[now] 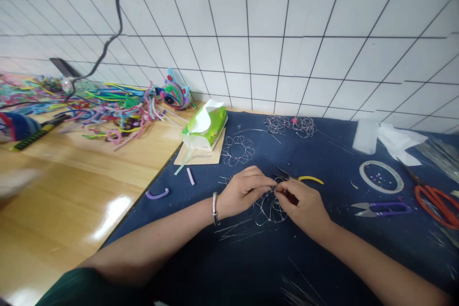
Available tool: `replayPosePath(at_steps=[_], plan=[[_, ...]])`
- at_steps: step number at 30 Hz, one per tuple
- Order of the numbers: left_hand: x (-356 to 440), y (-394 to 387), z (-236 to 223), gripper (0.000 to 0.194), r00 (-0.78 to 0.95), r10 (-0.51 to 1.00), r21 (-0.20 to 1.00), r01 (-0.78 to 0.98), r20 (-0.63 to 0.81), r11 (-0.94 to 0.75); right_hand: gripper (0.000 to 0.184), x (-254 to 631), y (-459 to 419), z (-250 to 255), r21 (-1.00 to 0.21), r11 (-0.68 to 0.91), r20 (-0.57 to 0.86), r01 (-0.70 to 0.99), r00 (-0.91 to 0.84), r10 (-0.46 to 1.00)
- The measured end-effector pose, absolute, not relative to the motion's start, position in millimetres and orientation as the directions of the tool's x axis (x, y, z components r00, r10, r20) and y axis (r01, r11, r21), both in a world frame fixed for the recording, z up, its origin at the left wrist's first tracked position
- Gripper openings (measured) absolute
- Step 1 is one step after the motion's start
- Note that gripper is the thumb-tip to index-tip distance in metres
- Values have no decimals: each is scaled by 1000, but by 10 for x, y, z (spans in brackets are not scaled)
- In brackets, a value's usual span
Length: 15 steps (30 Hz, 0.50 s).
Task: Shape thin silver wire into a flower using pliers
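Observation:
Both my hands meet over a looped wire ring (274,210), a flower-like shape of thin silvery wire with small pinkish beads. My left hand (245,189), with a silver bangle at the wrist, pinches the ring's far edge between thumb and fingers. Against it, my right hand (303,203) pinches the same edge from the other side. The fingertips nearly touch, and the exact bit of wire between them is hidden. Just behind my right hand lie pliers (310,180) with yellow handles, partly covered. Loose cut wires (234,230) lie below my left wrist.
A finished-looking wire flower (238,150) lies near a green tissue pack (206,126). Rightward are a bead dish (363,172), purple thread snips (389,207) and orange-handled scissors (435,203). Tangled wire shapes (290,125) sit by the wall. Colourful pipe cleaners (125,105) cover the wooden table's back.

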State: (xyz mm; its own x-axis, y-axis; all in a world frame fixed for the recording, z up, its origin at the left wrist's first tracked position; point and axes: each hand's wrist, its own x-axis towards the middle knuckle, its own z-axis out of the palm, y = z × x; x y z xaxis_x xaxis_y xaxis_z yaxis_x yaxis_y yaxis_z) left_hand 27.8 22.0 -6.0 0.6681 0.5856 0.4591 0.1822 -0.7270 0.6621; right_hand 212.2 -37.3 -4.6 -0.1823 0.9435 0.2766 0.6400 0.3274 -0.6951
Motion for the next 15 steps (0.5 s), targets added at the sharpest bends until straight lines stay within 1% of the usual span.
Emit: replayPosePath(at_steps=[3,6,10,15], plan=[[281,215,-57,17,665,577,660,164,475,-733,10,2115,-371,-45,-697,333,281,635,-186,942],[287,196,-48,14,637,615,659,215,465,-721,10,2098,-368,-41,-695,333,280,637,-187,942],[296,156,-21,17,602,664,651,292,444,-700,10,2083,-363,-49,-687,331,277,647,-188,942],[310,115,-3,16,601,675,643,323,428,-695,10,2090,-359,-73,-679,323,257,659,-199,946]])
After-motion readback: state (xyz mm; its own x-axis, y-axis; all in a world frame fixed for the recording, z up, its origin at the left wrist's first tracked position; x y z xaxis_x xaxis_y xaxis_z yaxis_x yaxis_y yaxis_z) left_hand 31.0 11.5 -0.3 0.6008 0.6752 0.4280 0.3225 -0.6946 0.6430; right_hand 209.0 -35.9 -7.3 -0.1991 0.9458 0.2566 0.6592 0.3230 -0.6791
